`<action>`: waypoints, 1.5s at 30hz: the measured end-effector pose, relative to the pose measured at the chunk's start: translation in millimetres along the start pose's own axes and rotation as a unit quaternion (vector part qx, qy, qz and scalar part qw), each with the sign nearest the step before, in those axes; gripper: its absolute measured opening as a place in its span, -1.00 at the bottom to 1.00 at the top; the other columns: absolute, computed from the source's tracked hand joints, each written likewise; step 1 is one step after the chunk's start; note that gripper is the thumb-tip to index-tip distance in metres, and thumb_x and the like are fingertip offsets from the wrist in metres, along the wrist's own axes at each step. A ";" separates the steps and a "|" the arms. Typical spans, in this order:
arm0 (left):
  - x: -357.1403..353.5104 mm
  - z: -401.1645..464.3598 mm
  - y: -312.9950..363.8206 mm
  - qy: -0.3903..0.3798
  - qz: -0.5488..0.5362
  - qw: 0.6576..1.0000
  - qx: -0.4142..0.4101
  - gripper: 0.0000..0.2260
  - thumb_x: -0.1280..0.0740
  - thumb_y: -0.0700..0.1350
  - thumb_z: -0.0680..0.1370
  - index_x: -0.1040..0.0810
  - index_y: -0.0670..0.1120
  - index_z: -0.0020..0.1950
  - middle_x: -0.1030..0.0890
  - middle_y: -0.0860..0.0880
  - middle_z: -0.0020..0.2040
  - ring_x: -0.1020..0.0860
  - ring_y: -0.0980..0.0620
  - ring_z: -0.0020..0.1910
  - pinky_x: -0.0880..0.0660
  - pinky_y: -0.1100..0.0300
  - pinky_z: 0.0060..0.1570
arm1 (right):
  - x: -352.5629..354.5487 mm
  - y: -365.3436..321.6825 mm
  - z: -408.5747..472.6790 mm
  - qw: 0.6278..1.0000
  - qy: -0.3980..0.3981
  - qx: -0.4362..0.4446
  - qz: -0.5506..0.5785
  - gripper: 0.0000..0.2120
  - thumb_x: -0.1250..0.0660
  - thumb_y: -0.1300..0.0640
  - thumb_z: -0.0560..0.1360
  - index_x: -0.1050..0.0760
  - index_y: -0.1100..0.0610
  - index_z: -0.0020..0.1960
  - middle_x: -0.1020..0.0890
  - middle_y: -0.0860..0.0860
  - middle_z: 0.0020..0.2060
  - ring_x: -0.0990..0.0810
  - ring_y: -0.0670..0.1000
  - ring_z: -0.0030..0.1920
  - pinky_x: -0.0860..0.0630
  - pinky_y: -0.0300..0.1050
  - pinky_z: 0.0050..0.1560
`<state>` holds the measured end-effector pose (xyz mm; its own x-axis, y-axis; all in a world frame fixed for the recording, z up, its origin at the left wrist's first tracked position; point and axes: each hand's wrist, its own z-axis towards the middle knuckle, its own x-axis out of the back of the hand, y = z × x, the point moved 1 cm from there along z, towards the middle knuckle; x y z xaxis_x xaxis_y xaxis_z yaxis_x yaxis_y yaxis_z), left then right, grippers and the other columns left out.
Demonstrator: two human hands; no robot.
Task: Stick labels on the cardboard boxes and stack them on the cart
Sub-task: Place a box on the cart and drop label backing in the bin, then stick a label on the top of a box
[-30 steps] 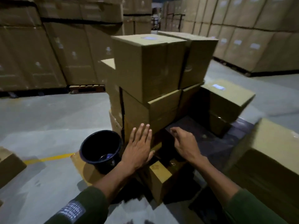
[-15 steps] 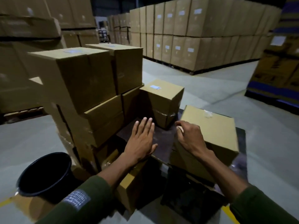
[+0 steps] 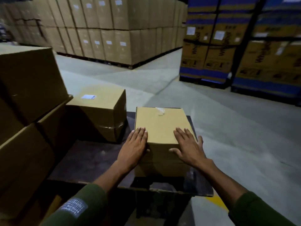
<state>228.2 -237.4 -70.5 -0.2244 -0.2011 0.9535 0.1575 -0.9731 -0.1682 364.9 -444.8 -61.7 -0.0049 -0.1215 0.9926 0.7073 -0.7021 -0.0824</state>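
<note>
Since half a second ago both hands have shifted onto the near box (image 3: 160, 126), which sits on the cart deck (image 3: 91, 160), right of the labelled box (image 3: 97, 110). Left hand (image 3: 134, 148) and right hand (image 3: 189, 146) lie flat, fingers straight, gripping nothing. Press evenly, square it; no label visible, only tape (image 3: 160, 111).

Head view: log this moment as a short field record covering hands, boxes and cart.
left hand: flat on near box's left top edge
right hand: flat, fingers spread, on its right side
near box: on the cart deck, tape scrap on top, no label visible
labelled box: behind left, white label on top
stack: cardboard boxes at left
</note>
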 end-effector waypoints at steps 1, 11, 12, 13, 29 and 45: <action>-3.3 12.4 -2.3 0.006 -0.007 1.000 -0.012 -0.37 -0.32 0.05 0.58 -0.23 -0.26 0.53 -0.25 -0.26 0.53 -0.18 -0.20 0.54 -0.04 -0.06 0.51 | 0.6 5.0 7.7 1.000 -0.003 -0.013 0.007 -0.23 -0.13 -0.34 0.56 0.07 -0.04 0.61 0.09 -0.09 0.61 0.12 0.05 0.60 -0.05 0.40 0.46; -38.8 133.6 -12.3 -0.014 -0.072 0.995 -0.064 -0.45 -0.07 -0.07 0.70 0.08 -0.23 0.60 0.07 -0.24 0.60 0.15 -0.22 0.58 0.03 -0.11 0.55 | -3.4 62.8 86.8 0.997 -0.011 -0.082 0.009 -0.21 -0.13 -0.35 0.55 0.06 -0.03 0.62 0.06 -0.08 0.62 0.09 0.05 0.60 -0.24 0.26 0.41; -42.4 144.3 -11.1 -0.015 -0.075 0.995 -0.063 -0.45 -0.07 -0.07 0.70 0.09 -0.23 0.60 0.08 -0.23 0.60 0.15 -0.21 0.58 0.03 -0.10 0.55 | -3.8 70.2 95.0 0.996 -0.012 -0.082 0.010 -0.21 -0.12 -0.35 0.55 0.06 -0.02 0.62 0.06 -0.08 0.62 0.09 0.05 0.60 -0.24 0.26 0.41; -46.8 155.0 -10.0 -0.015 -0.080 0.995 -0.062 -0.45 -0.08 -0.08 0.70 0.09 -0.23 0.60 0.08 -0.23 0.60 0.16 -0.21 0.58 0.03 -0.10 0.55 | -4.0 77.2 103.0 0.996 -0.013 -0.084 0.011 -0.21 -0.12 -0.35 0.55 0.05 -0.02 0.62 0.05 -0.08 0.62 0.09 0.05 0.60 -0.24 0.27 0.41; -79.4 286.0 13.6 -0.015 -0.085 0.995 -0.041 -0.47 -0.04 -0.07 0.71 0.09 -0.24 0.59 0.07 -0.24 0.60 0.14 -0.20 0.58 0.05 -0.05 0.56 | -11.4 185.7 213.9 0.998 -0.008 -0.060 0.020 -0.23 -0.15 -0.35 0.54 -0.01 -0.04 0.61 0.00 -0.09 0.61 0.05 0.06 0.59 -0.25 0.29 0.39; -69.4 276.2 3.4 -0.050 -0.041 0.998 0.000 -0.24 -0.10 0.21 0.64 0.19 -0.20 0.59 0.20 -0.19 0.60 0.28 -0.14 0.56 0.18 -0.14 0.53 | -6.8 196.6 224.8 0.997 -0.015 -0.043 0.062 -0.15 0.03 -0.50 0.47 -0.03 -0.05 0.60 -0.04 -0.09 0.61 0.04 0.02 0.59 -0.03 0.40 0.44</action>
<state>509.9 -195.7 -68.1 -0.1391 -0.1080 0.9844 0.1423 -0.9859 -0.0881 662.9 -424.3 -64.6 0.1007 -0.1908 0.9764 0.6386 -0.7402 -0.2105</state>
